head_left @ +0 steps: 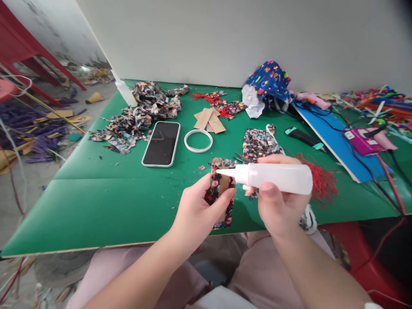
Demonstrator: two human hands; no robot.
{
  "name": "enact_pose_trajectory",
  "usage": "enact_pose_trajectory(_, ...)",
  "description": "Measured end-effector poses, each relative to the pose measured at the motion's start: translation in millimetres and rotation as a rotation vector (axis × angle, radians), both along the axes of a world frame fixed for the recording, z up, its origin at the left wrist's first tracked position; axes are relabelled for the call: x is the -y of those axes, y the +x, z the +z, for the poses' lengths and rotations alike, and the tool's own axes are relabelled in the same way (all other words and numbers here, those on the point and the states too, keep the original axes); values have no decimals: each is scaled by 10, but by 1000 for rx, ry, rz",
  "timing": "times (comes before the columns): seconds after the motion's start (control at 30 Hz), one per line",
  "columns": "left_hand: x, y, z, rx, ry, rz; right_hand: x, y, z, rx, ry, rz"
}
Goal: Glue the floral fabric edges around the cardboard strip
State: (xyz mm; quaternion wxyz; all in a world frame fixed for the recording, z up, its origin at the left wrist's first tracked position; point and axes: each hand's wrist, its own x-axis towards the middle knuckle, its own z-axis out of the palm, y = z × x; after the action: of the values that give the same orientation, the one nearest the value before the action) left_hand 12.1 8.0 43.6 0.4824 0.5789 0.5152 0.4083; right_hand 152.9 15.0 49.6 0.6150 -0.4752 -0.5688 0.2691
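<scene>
Scraps (135, 118) of patterned fabric lay at the far left of the green surface (96, 201), beside a dark phone (161, 143) and a white ring (198, 140). The left hand (199, 210) pinched a fabric-covered card (222, 191), its lower part hidden by the fingers. The right hand (278, 201) gripped a white squeeze bottle (273, 177), nozzle at the card's top edge; red threads (322, 182) behind were partly covered.

We're at a green-topped table (96, 201) shoved against a plain white wall (209, 38). Off left, the grey floor (38, 171) is littered with purple and cardboard scraps, plus red furniture (28, 47).
</scene>
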Motion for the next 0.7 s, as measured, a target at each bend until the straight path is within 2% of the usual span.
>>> enact_pose_trajectory(0.13, 2, -1, 5, -10, -7, 1, 11, 9, 22, 34, 44, 6)
enact_pose_trajectory(0.23, -6, -14, -3, 68, -70, 8, -67, 61, 48, -112, 36, -11)
enact_pose_trajectory(0.4, -35, -61, -10, 230, -180, 32, -261, 258, 87, -404, -188, 90)
enact_pose_trajectory(0.47, -46, -80, -11, 265, -196, 47, -298, 333, 96, -457, -280, 154)
enact_pose_trajectory(0.57, -57, -98, -16, 313, -200, 73, -309, 394, 97, -415, -353, 243)
enact_pose_trajectory(0.7, -69, -109, -14, 397, -217, 87, -335, 370, 27, -239, -348, 260)
